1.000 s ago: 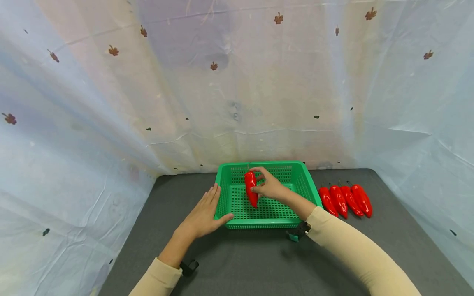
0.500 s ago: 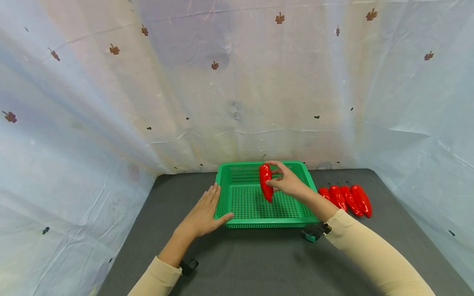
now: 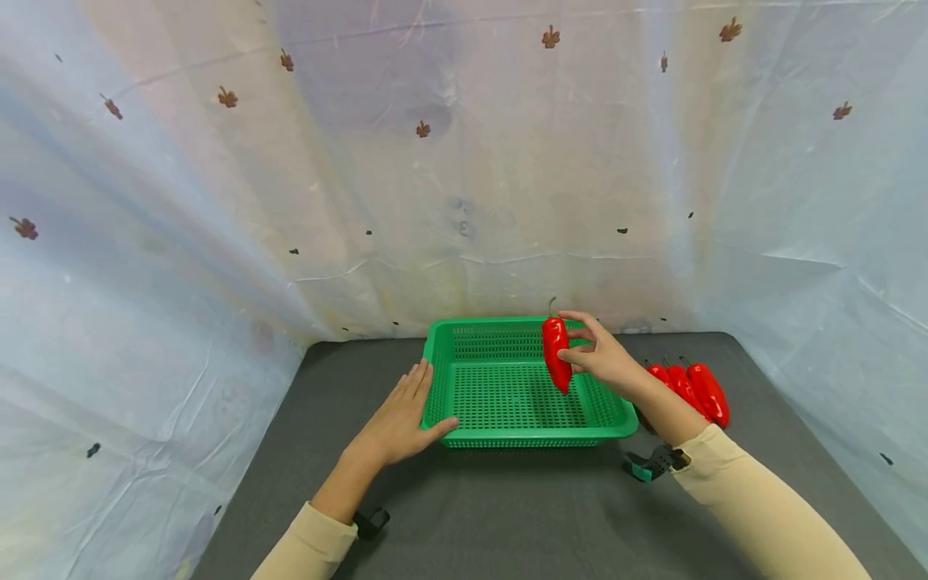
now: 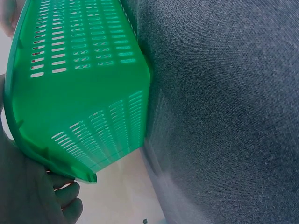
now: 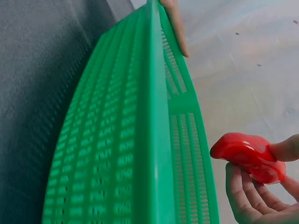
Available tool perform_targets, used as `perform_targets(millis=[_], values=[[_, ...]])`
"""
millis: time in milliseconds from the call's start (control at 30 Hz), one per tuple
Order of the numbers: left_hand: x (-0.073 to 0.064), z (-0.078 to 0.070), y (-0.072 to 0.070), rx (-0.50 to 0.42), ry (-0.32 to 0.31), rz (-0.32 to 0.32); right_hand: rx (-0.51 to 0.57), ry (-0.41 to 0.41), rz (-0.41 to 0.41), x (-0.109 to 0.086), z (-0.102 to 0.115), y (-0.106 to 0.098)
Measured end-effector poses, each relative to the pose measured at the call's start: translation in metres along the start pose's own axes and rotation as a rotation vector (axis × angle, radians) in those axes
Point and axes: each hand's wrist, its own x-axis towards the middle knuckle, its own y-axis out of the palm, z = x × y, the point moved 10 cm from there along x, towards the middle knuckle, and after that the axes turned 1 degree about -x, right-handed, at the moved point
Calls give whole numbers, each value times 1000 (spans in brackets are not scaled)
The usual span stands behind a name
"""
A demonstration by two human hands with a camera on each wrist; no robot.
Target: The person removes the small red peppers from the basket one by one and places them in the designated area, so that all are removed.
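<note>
My right hand [image 3: 607, 360] pinches a glossy red pepper [image 3: 554, 348] between thumb and fingers, with its green stem pointing up. Hand and pepper are over the right side of a green perforated plastic basket [image 3: 532, 435]. In the right wrist view the pepper [image 5: 243, 151] shows beyond the basket's rim, gripped by thumb and fingers. My left hand [image 3: 397, 420] rests with straight fingers against the basket's left rim, thumb at the near corner. In the left wrist view its fingers [image 4: 67, 198] lie by the rim of the basket [image 4: 60, 105].
More red peppers [image 3: 706, 391] lie side by side on the dark grey table [image 3: 507, 515], right of the basket; my right forearm partly covers them. A pale plastic sheet [image 3: 464, 177] with brown leaf marks hangs behind and at both sides.
My right hand has carried the pepper rightward and slightly up across the basket. Its forearm now covers more of the peppers on the table. The left hand stays in place.
</note>
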Motion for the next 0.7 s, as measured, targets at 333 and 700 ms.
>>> perform_targets(millis=[333,700], values=[[1,1,2,4,-1,-8,-60,8,-87,-28,-4,-46],[1,2,2,5,-5,-11,-124,20,-196,-51,-16,-91]])
